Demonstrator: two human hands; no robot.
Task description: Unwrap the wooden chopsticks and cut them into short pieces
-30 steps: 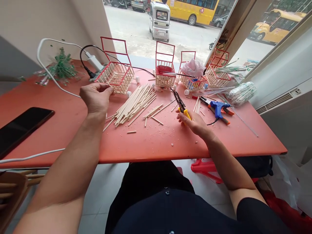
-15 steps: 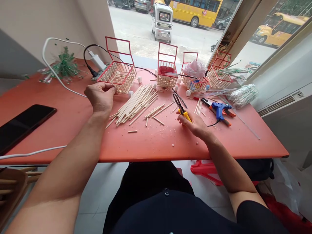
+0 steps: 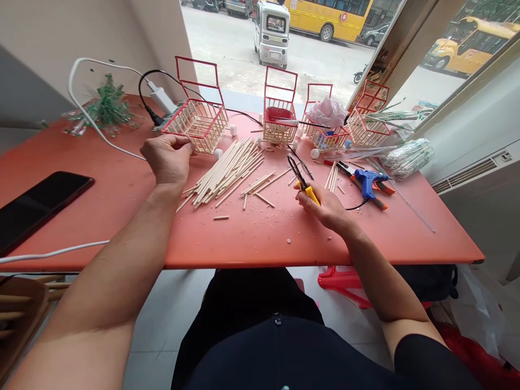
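Note:
My left hand (image 3: 167,157) is closed, thumb and fingers pinched at the near left corner of a small shopping cart (image 3: 203,127) built from wooden sticks with red trim. The hand covers that corner and whatever wheel is there; other white wheels show at its right side. In my right hand (image 3: 325,208) is a pair of pliers (image 3: 309,193) with yellow grips, its dark jaws pointing up and away from me. Between the hands lies a pile of thin wooden sticks (image 3: 231,170), with shorter cut pieces (image 3: 258,184) beside it.
Three more stick carts stand along the back, one with a red container (image 3: 278,115), another with a pink-white cloth (image 3: 326,112). A blue glue gun (image 3: 368,184) and packaged sticks (image 3: 410,158) lie right. A phone (image 3: 44,208), a white cable (image 3: 97,142) and green-clear wrappers (image 3: 108,103) lie left.
The view has shifted very slightly. Both hands, the cart and the pliers keep almost the same positions.

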